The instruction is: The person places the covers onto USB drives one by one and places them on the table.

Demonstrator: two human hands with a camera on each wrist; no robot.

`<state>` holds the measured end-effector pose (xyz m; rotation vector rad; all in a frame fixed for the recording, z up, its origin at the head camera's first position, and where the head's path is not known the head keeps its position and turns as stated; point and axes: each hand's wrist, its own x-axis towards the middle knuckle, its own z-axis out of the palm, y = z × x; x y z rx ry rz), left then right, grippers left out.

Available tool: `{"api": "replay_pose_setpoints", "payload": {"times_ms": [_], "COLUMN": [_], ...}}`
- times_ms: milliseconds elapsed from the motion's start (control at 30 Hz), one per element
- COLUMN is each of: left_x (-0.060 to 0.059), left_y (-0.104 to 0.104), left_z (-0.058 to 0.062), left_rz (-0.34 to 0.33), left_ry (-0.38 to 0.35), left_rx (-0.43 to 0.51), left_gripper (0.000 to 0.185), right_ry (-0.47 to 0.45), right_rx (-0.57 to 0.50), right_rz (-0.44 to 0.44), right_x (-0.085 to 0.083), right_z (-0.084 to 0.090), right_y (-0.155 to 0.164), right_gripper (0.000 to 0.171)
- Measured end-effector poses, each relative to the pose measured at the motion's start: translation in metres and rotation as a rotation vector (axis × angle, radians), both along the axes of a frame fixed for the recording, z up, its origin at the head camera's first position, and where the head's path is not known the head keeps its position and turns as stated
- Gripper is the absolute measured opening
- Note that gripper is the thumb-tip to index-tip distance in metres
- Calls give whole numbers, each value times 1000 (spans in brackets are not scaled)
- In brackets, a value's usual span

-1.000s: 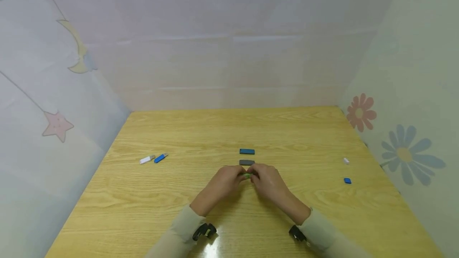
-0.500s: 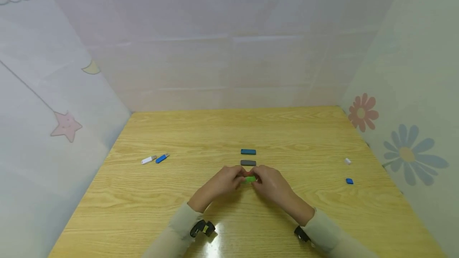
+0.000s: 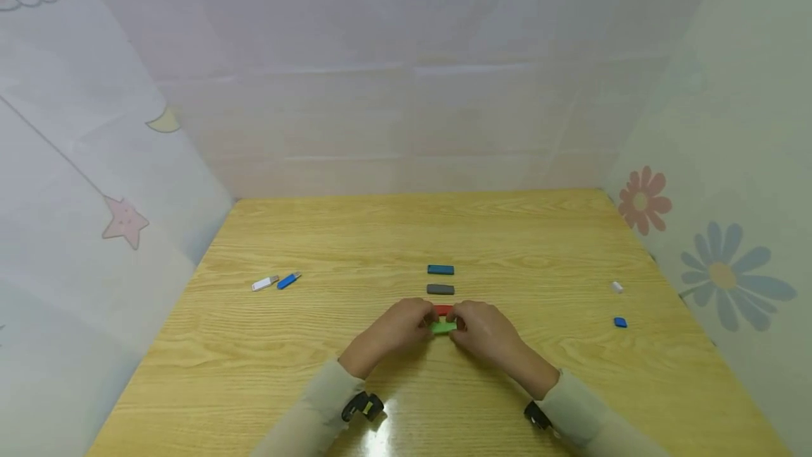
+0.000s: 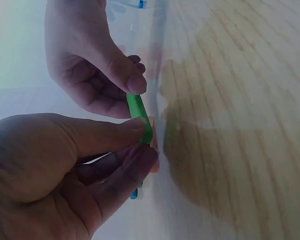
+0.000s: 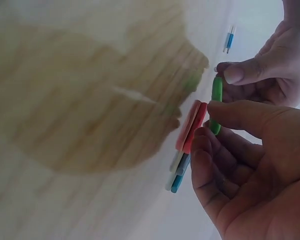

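Two hands met at the middle of the wooden table (image 3: 317, 372) in the head view: the left hand (image 3: 395, 330) and the right hand (image 3: 487, 333) each pinched one end of a small green block (image 3: 443, 328). Just beyond it lay a red block (image 3: 443, 310), then a grey block (image 3: 440, 290) and a blue block (image 3: 440, 270), one behind another in a row running away from the person. Off to the left lay a white stick (image 3: 263, 283) and a blue stick (image 3: 288, 280); well to the right sat a small white piece (image 3: 617, 287) and a small blue piece (image 3: 620, 322).

From the left wrist, the green block (image 4: 139, 117) was seen edge-on, clamped between thumb and forefinger of each hand, close above the table.

From the right wrist, the green block (image 5: 216, 105) stood just beside the red block (image 5: 191, 127), apparently with a thin gap between them, while the grey and blue ones trailed behind.

Judging by this, the step in hand looked like setting the green block down as the next piece in the row. The next move would call for lowering it flat, square with the red block, before the fingers let go.
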<state>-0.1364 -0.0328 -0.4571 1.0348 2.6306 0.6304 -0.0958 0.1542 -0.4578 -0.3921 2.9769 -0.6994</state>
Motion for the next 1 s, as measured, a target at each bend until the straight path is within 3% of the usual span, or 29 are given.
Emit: {"api": "replay_pose_setpoints", "payload": {"times_ms": [367, 1000], "left_x": [5, 7], "left_y": [7, 8], "left_z": [-3, 3], "left_rz": [2, -5], "left_ry": [69, 72], "left_rx": [-86, -129], "left_gripper": [6, 10], "right_ry": [-82, -95], "right_rx": [30, 3], "right_rz": [36, 75], "right_x": [2, 0], "right_z": [1, 1], "right_y": [-3, 1], "right_gripper": [9, 13]}}
